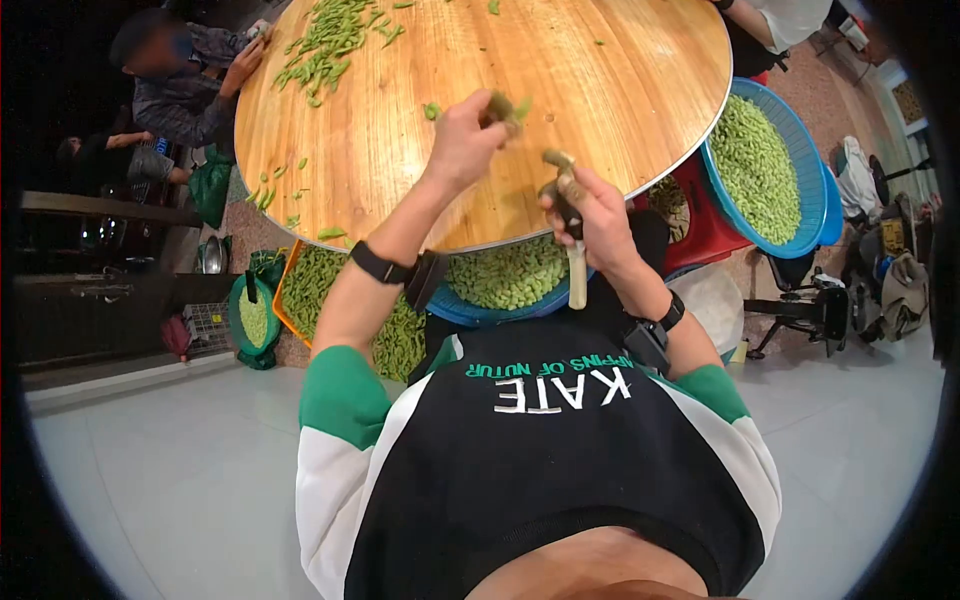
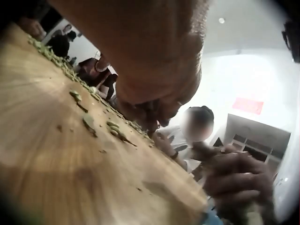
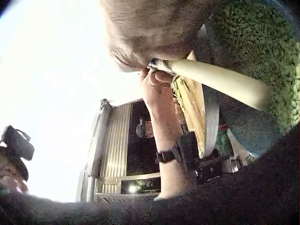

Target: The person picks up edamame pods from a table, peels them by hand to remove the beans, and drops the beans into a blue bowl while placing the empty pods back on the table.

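My left hand [image 1: 468, 142] is over the round wooden table [image 1: 620, 60], its fingertips pinching a blurred green bean pod [image 1: 523, 106]. Just right of it, at the table's near edge, my right hand [image 1: 597, 220] grips a tool with a smooth pale handle [image 1: 577, 277]. The handle points down toward my body in the head view, and its working end is hidden by the fingers. In the right wrist view this pale handle [image 3: 220, 79] sticks out below the hand. A few loose pods [image 2: 116, 130] lie on the wood near the left hand.
A pile of pods [image 1: 325, 45] lies at the table's far left. Under the near edge stand a blue basin [image 1: 470, 312] of shelled beans and an orange crate [image 1: 290, 275] of pods. Another blue basin [image 1: 812, 165] of beans stands at right. A person [image 1: 190, 75] sits across at left.
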`<state>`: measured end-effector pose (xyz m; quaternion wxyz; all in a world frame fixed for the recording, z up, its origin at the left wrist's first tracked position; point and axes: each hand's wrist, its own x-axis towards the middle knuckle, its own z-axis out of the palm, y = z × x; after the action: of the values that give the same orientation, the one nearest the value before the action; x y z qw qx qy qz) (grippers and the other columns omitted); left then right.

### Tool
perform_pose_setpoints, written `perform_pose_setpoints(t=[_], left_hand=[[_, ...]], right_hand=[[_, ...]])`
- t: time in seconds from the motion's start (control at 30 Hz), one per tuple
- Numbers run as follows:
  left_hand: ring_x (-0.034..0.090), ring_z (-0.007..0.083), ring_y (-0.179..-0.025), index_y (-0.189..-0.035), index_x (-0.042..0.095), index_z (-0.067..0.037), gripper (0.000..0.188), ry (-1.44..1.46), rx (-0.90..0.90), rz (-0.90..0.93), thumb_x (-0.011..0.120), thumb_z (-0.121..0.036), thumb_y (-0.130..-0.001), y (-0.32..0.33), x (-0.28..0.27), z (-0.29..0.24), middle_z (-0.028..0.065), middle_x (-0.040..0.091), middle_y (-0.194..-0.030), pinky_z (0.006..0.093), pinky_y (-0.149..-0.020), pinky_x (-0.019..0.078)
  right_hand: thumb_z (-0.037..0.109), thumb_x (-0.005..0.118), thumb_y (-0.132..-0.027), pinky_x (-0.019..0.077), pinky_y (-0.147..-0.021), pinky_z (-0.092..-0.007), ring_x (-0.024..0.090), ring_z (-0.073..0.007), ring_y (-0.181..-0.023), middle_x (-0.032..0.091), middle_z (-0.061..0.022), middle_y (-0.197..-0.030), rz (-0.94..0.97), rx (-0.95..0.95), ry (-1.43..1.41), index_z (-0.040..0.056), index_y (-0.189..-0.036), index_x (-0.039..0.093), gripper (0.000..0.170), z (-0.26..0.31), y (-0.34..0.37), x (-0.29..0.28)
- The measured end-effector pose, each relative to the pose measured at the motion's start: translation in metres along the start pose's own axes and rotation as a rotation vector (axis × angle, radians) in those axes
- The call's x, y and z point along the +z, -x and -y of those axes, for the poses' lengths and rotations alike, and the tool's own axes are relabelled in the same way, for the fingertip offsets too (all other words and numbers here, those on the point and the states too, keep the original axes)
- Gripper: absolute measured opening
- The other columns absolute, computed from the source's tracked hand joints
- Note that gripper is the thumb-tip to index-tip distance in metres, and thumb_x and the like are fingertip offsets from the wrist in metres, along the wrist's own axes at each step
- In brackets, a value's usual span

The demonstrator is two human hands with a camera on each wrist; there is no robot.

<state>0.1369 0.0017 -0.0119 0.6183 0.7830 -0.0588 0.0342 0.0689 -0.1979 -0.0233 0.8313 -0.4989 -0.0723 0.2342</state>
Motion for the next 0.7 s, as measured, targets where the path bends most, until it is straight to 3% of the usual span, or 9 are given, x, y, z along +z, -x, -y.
perform_pose_setpoints(t=[0.03, 0.1, 0.27, 0.37, 0.53, 0.7], left_hand=[[0.060, 0.0157, -0.064, -0.087, 0.060, 0.000, 0.010, 0.001, -0.007, -0.001, 0.064, -0.002, -0.077, 0.014, 0.004, -0.010, 0.0072, 0.064, -0.075, 0.0281, -0.058, 0.0474], [0.054, 0.0054, -0.062, -0.089, 0.061, -0.001, 0.008, 0.162, -0.086, 0.084, 0.064, -0.002, -0.081, 0.039, 0.010, -0.030, 0.0012, 0.062, -0.073, 0.0207, -0.053, 0.0428], [0.053, 0.0048, -0.056, -0.091, 0.063, -0.001, 0.010, 0.219, -0.149, 0.054, 0.066, -0.004, -0.082, 0.068, 0.013, -0.033, 0.0003, 0.062, -0.074, 0.0189, -0.044, 0.0369], [0.055, 0.0047, -0.061, -0.090, 0.064, 0.000, 0.009, 0.205, -0.198, 0.072, 0.066, -0.003, -0.081, 0.074, 0.008, -0.030, 0.0002, 0.063, -0.075, 0.0195, -0.049, 0.0398], [0.055, 0.0042, -0.069, -0.093, 0.064, 0.001, 0.012, 0.187, -0.098, 0.033, 0.065, 0.001, -0.081, 0.083, 0.008, -0.033, -0.0001, 0.064, -0.079, 0.0206, -0.060, 0.0439], [0.056, 0.0058, -0.066, -0.094, 0.064, 0.001, 0.014, 0.258, -0.121, 0.081, 0.065, 0.001, -0.080, 0.085, 0.000, -0.029, 0.0019, 0.064, -0.080, 0.0205, -0.054, 0.0435]], right_hand=[[0.019, 0.042, -0.099, 0.0370, -0.044, -0.0190, 0.047, -0.0081, -0.057, 0.057, -0.0072, -0.084, -0.006, 0.012, -0.080, 0.0021, -0.123, 0.048, 0.030, 0.000, -0.003, 0.001], [0.019, 0.043, -0.099, 0.0372, -0.044, -0.0211, 0.046, -0.0112, -0.058, 0.056, -0.0093, -0.084, 0.024, 0.031, -0.199, 0.0034, -0.113, 0.048, 0.022, 0.002, -0.006, 0.003], [0.021, 0.047, -0.098, 0.0361, -0.044, -0.0191, 0.045, -0.0066, -0.056, 0.057, -0.0041, -0.084, 0.144, 0.100, -0.229, 0.0060, -0.121, 0.049, 0.027, -0.005, -0.001, 0.005], [0.020, 0.047, -0.098, 0.0358, -0.044, -0.0191, 0.044, -0.0065, -0.056, 0.057, -0.0034, -0.083, 0.158, 0.103, -0.220, 0.0072, -0.120, 0.049, 0.026, -0.006, 0.002, 0.008], [0.019, 0.047, -0.098, 0.0355, -0.043, -0.0192, 0.043, -0.0064, -0.055, 0.056, -0.0029, -0.082, 0.153, 0.114, -0.202, 0.0076, -0.122, 0.049, 0.027, -0.005, 0.005, 0.013], [0.018, 0.048, -0.097, 0.0345, -0.043, -0.0188, 0.041, -0.0053, -0.052, 0.055, -0.0024, -0.081, 0.160, 0.082, -0.164, 0.0063, -0.122, 0.051, 0.028, -0.005, 0.007, 0.016]])
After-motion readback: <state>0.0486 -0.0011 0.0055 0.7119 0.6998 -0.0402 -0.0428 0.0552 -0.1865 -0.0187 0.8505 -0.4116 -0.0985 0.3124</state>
